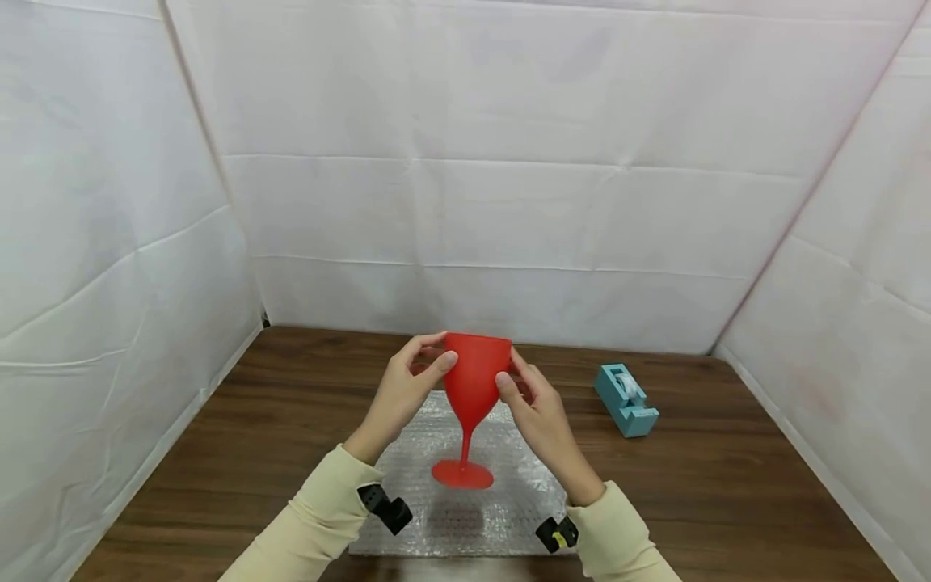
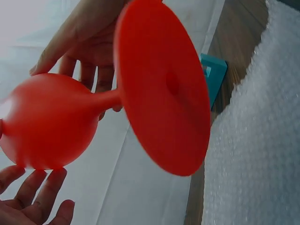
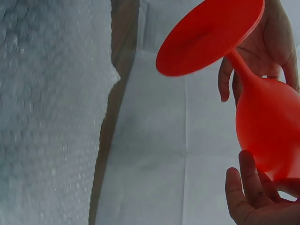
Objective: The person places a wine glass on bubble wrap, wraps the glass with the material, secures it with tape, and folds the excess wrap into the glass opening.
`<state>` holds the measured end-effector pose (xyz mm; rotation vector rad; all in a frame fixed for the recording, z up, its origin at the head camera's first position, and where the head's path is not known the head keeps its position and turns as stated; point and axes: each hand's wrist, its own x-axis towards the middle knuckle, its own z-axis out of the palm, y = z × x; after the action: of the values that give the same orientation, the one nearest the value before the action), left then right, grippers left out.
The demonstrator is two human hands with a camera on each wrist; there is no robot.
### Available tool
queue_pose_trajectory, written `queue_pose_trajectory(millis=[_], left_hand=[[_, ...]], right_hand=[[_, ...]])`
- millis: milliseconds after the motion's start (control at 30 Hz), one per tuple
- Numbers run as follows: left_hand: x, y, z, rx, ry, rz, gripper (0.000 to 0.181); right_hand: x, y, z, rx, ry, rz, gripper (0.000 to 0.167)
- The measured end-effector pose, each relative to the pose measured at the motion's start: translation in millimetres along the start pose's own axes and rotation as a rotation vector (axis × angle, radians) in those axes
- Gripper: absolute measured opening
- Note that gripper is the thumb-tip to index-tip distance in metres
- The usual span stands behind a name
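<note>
A red plastic wine goblet [image 1: 476,378] is held upright above a sheet of bubble wrap [image 1: 520,493], its round foot clear of the sheet. My left hand [image 1: 398,394] grips the bowl from the left near the rim, thumb on the near side. From the right, my right hand [image 1: 540,416] holds the same bowl, its thumb a little lower. In the left wrist view the goblet's foot [image 2: 164,93] faces the camera, and fingertips touch the bowl from both sides. The right wrist view shows the bowl [image 3: 269,124] between the two hands.
A teal tape dispenser [image 1: 627,402] with a roll of clear tape stands on the dark wooden table [image 1: 284,420], right of the bubble wrap. White cloth walls [image 1: 509,210] enclose the back and both sides. Black wrist cameras [image 1: 385,508] hang by the cream sleeves.
</note>
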<state>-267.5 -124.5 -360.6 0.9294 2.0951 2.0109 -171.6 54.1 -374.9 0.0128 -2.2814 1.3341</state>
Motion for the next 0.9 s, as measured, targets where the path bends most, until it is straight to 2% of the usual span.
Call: queue_pose_trajectory(millis=[200,367,600,900], left_hand=[[-6.4,-7.0,-18.4,0.076,0.031,-0.071,0.043],[-14.2,-15.5,-33.1,0.077,0.043,-0.151,0.042],[-22.7,-31.0,-54.2,0.085,0.058,-0.228,0.043],[-28.4,-49.4,-70.2,0.102,0.042,-0.308,0.042]], right_hand=[[4.2,2,23,0.091,-0.047,0.059,0.053],[6.0,3,42,0.145,-0.127,0.142,0.054],[7.7,7,65,0.123,-0.269,0.201,0.063],[10.4,20,87,0.067,-0.346,0.229,0.066]])
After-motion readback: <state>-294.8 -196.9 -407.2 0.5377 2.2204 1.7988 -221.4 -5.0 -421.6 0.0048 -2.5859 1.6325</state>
